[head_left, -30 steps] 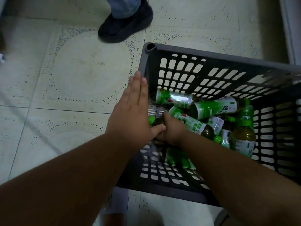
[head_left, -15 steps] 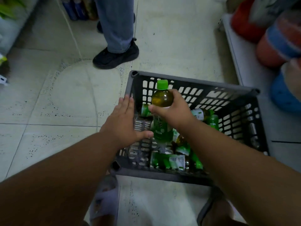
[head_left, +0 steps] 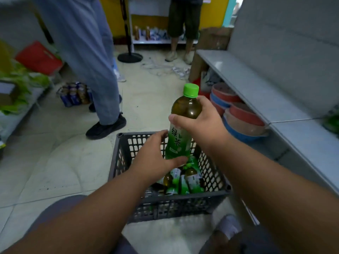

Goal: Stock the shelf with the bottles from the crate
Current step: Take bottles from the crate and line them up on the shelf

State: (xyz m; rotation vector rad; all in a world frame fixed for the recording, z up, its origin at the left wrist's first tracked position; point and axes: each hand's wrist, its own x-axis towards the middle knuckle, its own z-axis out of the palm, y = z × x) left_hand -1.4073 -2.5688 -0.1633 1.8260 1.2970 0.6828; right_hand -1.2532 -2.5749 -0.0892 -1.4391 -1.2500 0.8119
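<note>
Right now, frame centre: both hands on one bottle.
Right hand (head_left: pixel 202 123): fingers wrapped tight round the upper body of the green tea bottle (head_left: pixel 180 132), thumb across the front, just under the shoulder.
Left hand (head_left: pixel 154 159): cupped at the bottle's lower label, thumb under the base, fingers partly curled; firm grip or only touching, cannot tell.
Green tea bottle: upright, slightly tilted, green cap (head_left: pixel 191 90) on top, held above the crate.
Crate (head_left: pixel 170 206): dark slotted plastic, on the tiled floor, lower centre; more green tea bottles (head_left: pixel 191 178) lying jumbled inside.
Shelf (head_left: pixel 256 88): grey, right side of frame, stacked bowls (head_left: pixel 240 114) beneath it.
Bystander: jeans leg (head_left: pixel 86 57), black shoe, upper left.
</note>
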